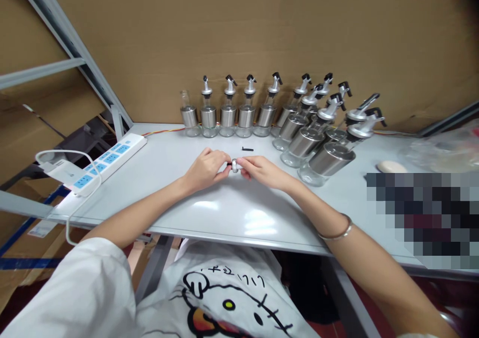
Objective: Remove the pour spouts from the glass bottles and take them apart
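Between my two hands, above the grey table, is a small silver pourer top (235,165) with a black part on its left side. My left hand (208,169) pinches the black end, fingers closed. From the right, my right hand (264,171) grips the silver end with thumb and fingers together. A small black lever (247,149) lies on the table just beyond my hands. Behind it stands a row of glass bottles with steel sleeves, and the leftmost bottle (189,116) has no pourer top. The bottle beside it (208,114) carries a silver and black top.
More topped bottles (329,161) stand in a cluster to the right. A white power strip (108,163) with a plugged-in cable lies at the left. A white oval object (391,167) and clear plastic (441,148) are at the far right. Cardboard (262,34) stands behind the table.
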`<state>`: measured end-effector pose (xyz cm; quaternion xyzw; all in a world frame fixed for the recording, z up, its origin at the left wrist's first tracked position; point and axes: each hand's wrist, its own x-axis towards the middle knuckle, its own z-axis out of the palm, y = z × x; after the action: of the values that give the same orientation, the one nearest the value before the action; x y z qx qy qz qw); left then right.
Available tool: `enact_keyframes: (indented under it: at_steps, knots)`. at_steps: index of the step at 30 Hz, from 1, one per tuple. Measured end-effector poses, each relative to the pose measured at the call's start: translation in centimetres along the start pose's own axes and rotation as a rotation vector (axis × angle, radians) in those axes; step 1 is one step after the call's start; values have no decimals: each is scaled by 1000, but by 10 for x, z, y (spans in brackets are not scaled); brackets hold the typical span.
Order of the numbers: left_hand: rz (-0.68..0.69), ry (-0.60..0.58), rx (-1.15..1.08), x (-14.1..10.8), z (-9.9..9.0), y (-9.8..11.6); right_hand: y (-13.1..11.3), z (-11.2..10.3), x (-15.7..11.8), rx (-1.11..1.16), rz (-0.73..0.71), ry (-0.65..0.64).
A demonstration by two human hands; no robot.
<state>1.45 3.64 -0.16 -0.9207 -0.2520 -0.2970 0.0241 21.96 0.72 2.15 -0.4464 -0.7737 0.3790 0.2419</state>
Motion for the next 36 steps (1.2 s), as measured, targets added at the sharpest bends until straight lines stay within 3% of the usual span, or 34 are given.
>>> enact_keyframes:
  at_steps: [6, 11, 14, 17, 20, 26, 36]
  knots:
    - [-18, 15, 75, 0, 0, 6, 2, 4, 1, 422, 75, -193]
    - [206, 54, 176, 2, -3, -4, -1, 6, -2, 669, 155, -301]
    - [391, 133, 256, 4, -7, -17, -6, 17, -2, 729, 136, -274]
    - [413, 176, 247, 4, -11, -25, -12, 29, -2, 742, 98, -152]
    - [362, 153, 192, 1, -13, -23, -17, 34, -5, 597, 30, -72]
    - [296, 203, 96, -1, -15, -12, -19, 28, -10, -40, -242, 143]
    - [-88, 106, -123, 10, -16, 3, -8, 14, -3, -844, -624, 418]
